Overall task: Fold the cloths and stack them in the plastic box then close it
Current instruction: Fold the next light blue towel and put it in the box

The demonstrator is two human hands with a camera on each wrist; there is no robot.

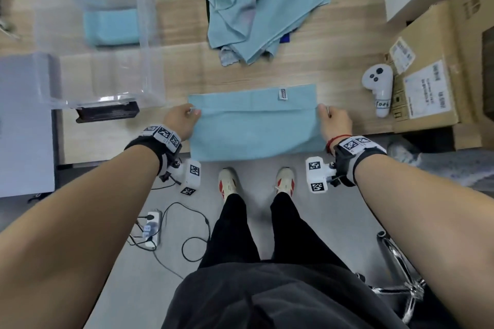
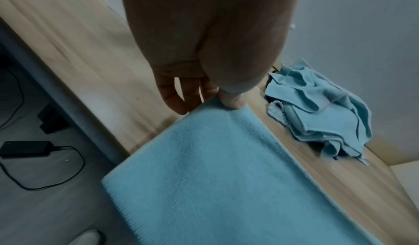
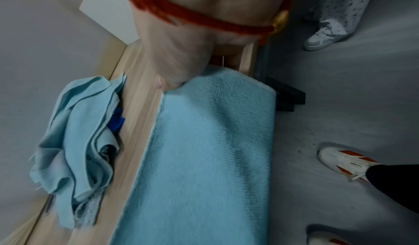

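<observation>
A light blue cloth (image 1: 254,125) lies across the table's front edge, its near part hanging over. My left hand (image 1: 184,119) pinches its left corner and my right hand (image 1: 332,121) pinches its right corner; the held edge is folded over the flat part. In the left wrist view the thumb presses the cloth (image 2: 226,177) corner. The right wrist view shows the same cloth (image 3: 204,159) under my thumb. A heap of unfolded blue cloths (image 1: 264,5) lies at the back centre. The clear plastic box (image 1: 149,35) stands at the left with a folded blue cloth (image 1: 111,27) inside.
A white controller (image 1: 379,88) and a cardboard box (image 1: 433,67) sit at the right. A dark flat object (image 1: 107,112) lies by the plastic box's front. A power strip with cables (image 1: 152,230) lies on the floor, a chair base (image 1: 401,275) at right.
</observation>
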